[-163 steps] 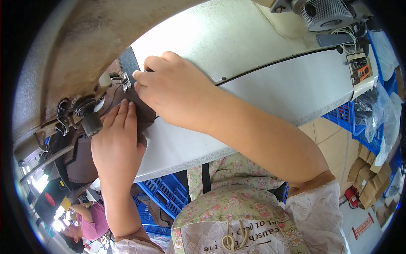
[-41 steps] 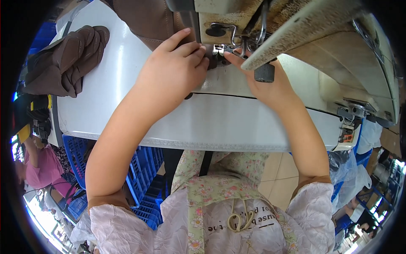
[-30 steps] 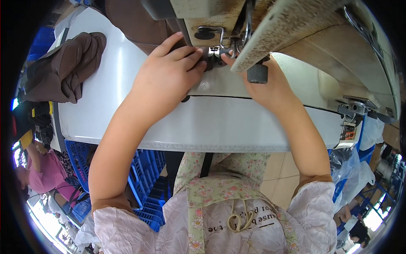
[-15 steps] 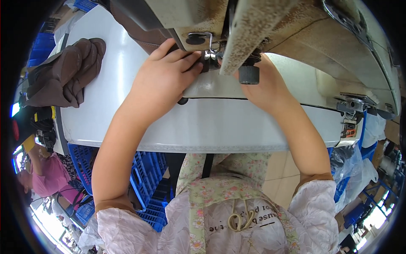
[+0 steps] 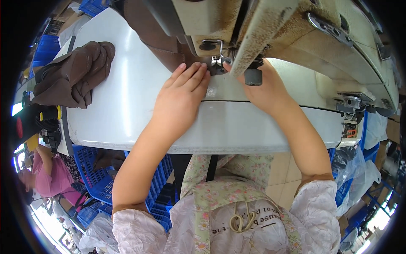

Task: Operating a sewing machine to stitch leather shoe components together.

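A brown leather-like piece (image 5: 158,38) runs from the upper left to the presser foot (image 5: 217,61) of a sewing machine (image 5: 292,36). My left hand (image 5: 179,99) lies flat, its fingers stretched and side by side, with the tips at the near edge of that piece. It is just left of the presser foot. Over on the right, my right hand (image 5: 268,91) reaches behind the machine's dark knob (image 5: 253,77). One fingertip shows beside the foot; the other fingers are hidden by the machine, so whether they hold anything is unclear.
A stack of brown sewn pieces (image 5: 78,72) lies on the white table (image 5: 127,122) at the left. Blue crates (image 5: 95,173) stand below its front edge. A person in pink (image 5: 53,173) is at the far left. Plastic bags (image 5: 347,163) hang at the right.
My left hand has drawn back toward me and slightly right, and its spread fingers have come together. The brown piece shows more beside the foot. My right hand stays nearly in place.
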`<state>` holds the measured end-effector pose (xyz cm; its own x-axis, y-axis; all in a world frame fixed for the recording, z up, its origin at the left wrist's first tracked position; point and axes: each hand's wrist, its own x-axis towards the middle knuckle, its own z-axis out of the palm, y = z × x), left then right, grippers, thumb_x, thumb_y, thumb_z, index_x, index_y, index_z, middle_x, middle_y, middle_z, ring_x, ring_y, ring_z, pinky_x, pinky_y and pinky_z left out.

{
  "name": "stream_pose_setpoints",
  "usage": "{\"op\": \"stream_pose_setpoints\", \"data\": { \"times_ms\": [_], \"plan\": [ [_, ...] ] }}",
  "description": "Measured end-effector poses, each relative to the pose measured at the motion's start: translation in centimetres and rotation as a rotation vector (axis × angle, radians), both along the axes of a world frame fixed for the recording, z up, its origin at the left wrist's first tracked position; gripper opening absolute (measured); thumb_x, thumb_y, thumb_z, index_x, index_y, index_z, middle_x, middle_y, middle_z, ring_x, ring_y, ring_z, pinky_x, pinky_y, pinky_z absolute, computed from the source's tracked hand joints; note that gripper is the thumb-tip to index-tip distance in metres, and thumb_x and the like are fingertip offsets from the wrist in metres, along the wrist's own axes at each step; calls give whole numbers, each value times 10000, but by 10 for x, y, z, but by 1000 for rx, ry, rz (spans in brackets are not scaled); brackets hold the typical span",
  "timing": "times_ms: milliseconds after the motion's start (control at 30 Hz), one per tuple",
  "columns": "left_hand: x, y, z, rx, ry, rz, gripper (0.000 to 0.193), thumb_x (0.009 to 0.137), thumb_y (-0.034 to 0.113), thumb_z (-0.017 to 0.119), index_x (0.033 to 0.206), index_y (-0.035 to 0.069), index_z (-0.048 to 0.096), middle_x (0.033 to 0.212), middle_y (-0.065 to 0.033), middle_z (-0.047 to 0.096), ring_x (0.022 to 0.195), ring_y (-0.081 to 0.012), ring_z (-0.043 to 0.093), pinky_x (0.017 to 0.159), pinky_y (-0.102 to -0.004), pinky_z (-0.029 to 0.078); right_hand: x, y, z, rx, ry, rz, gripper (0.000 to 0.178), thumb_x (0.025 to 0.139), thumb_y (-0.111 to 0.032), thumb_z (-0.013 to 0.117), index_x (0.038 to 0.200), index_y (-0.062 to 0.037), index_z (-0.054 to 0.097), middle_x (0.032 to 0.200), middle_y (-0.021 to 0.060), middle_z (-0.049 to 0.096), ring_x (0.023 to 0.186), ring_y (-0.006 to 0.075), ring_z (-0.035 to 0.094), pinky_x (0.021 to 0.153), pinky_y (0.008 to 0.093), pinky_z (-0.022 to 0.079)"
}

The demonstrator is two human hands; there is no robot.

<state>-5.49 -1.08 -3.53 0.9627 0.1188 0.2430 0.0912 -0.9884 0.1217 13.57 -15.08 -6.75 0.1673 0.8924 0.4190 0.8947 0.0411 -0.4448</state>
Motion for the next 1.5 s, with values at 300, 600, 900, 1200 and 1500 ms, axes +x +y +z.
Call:
{"op": "stream_pose_setpoints", "data": {
  "times_ms": [300, 600, 900, 1200, 1500],
  "plan": [
    [3, 0, -3, 35, -32, 25, 462, 792, 12, 549, 1243, 5, 648, 1347, -117, 614, 1312, -263, 527, 1155, -425, 368, 0, -1, -6, -48, 34, -94, 125, 754, -30, 628, 656, 24, 572, 816, 137, 529, 855, 324, 558, 773, 430, 491],
    [9, 8, -8, 37, -68, 40, 483, 778, -6, 556, 1252, 4, 648, 1288, -126, 645, 1278, -279, 555, 1139, -427, 390, -3, 4, 3, 31, 55, -63, 103, 793, -55, 630, 715, 9, 650, 840, 129, 571, 873, 321, 583, 777, 426, 478],
    [10, 7, -10, 64, -53, 39, 532, 754, -19, 579, 1282, 10, 633, 1273, -115, 657, 1238, -300, 581, 1081, -437, 433, -1, 3, 14, -71, 70, -51, 110, 801, -45, 625, 887, -30, 692, 838, 110, 620, 803, 320, 644, 712, 448, 521],
    [13, 6, -9, 125, -22, 24, 461, 804, 65, 559, 1248, -29, 641, 1284, -129, 650, 1250, -262, 567, 1147, -428, 371, 1, 2, 15, -26, 0, -33, 122, 830, -55, 620, 933, -32, 682, 853, 119, 638, 784, 324, 663, 669, 445, 539],
    [11, 7, -10, 91, 9, 34, 528, 740, -2, 591, 1266, 10, 641, 1317, -101, 640, 1264, -275, 567, 1106, -478, 404, -3, 2, 18, -59, 47, -70, 110, 863, -97, 627, 889, -9, 689, 818, 130, 656, 741, 322, 674, 645, 434, 546]
  ]
}}
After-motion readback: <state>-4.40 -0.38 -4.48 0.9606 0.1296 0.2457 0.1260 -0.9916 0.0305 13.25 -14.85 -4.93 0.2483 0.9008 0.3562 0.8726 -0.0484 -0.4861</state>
